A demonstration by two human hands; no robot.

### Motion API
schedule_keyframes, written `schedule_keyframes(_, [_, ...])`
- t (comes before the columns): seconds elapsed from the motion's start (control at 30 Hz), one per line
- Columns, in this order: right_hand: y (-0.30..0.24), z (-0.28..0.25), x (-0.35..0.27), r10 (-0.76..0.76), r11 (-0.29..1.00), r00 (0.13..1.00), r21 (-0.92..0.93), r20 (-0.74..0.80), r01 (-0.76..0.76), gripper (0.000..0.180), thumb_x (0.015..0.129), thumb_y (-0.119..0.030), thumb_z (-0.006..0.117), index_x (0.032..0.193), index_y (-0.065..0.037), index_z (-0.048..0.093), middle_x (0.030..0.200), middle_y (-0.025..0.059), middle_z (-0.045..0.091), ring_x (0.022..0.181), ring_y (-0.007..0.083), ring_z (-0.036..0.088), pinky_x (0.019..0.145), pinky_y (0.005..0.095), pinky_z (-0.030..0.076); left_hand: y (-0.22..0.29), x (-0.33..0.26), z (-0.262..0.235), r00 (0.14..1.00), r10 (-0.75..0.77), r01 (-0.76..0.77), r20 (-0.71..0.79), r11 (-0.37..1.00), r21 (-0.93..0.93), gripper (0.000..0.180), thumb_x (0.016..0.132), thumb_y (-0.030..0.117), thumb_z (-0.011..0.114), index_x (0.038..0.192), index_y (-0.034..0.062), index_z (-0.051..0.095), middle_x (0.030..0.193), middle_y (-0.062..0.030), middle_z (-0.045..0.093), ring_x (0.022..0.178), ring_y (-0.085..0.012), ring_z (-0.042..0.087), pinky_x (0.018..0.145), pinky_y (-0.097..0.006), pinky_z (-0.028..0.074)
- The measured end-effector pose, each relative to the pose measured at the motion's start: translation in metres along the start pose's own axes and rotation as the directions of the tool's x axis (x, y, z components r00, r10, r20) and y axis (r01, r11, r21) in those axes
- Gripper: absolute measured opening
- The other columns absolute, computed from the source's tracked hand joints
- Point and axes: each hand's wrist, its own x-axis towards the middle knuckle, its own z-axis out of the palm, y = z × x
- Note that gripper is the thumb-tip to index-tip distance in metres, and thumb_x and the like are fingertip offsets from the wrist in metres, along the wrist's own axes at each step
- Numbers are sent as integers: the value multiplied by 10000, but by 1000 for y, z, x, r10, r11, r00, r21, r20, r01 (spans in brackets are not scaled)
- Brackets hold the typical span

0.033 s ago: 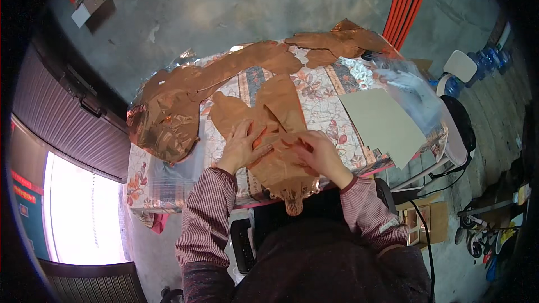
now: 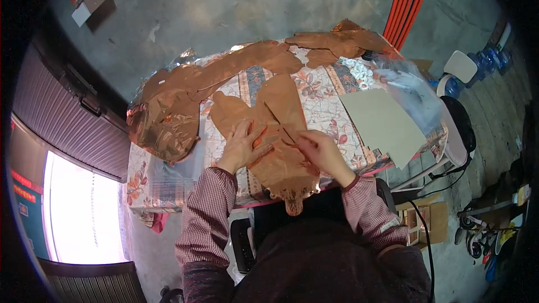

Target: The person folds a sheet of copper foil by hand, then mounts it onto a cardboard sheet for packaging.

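Observation:
A flat, copper-coloured foil balloon point(image 2: 283, 171) lies on the table in front of me, its narrow neck hanging over the near edge. My left hand point(image 2: 242, 147) rests on the balloon's left side with fingers spread. With thumb and fingers together, my right hand point(image 2: 317, 150) pinches a fold of the foil near the balloon's middle. A dark crease runs from the upper part down toward those fingertips.
More copper foil balloons point(image 2: 238, 67) lie along the table's far and left edges. To the right are a grey-beige card sheet point(image 2: 384, 123), white ring-shaped pieces point(image 2: 357, 73) and clear plastic bags point(image 2: 412, 92). A patterned cloth point(image 2: 325, 104) covers the table.
My right hand has shifted slightly, its fingers closing on the foil fold where they were blurred before. The left hand stays in place.

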Motion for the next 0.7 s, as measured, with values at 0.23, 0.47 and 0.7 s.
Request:
schedule_keyframes(0.23, [-10, -9, -6, -118, 993, 975, 51, 189, 111, 313, 947, -140, 460, 1202, 20, 544, 1201, 216, 585, 1088, 353, 575, 919, 356, 452, -3, -1, 0, 999, -29, 29, 16, 1000, 9, 659, 821, 581, 583, 1345, 191, 500, 1421, -187, 352, 1362, -333, 296, 1112, -507, 206])
schedule_keyframes(0.47, [47, 3, 42, -158, 923, 975, -327, 153, 201, 499, 965, -265, 455, 1343, 54, 388, 1388, 247, 407, 1303, 348, 386, 1053, 408, 323, 1, 2, -2, 999, -21, 21, 30, 1000, 13, 655, 819, 584, 582, 1345, 202, 500, 1426, -189, 345, 1359, -334, 299, 1113, -507, 201])
schedule_keyframes(0.7, [50, 36, 96, 42, 900, 970, -430, 239, 67, 677, 964, -455, 371, 1414, 45, 290, 1512, 211, 216, 1399, 328, 225, 1131, 453, 179, 3, -1, -2, 998, 49, -48, -39, 998, 29, 625, 812, 503, 634, 1334, 181, 514, 1378, -192, 388, 1307, -353, 356, 1093, -501, 249])
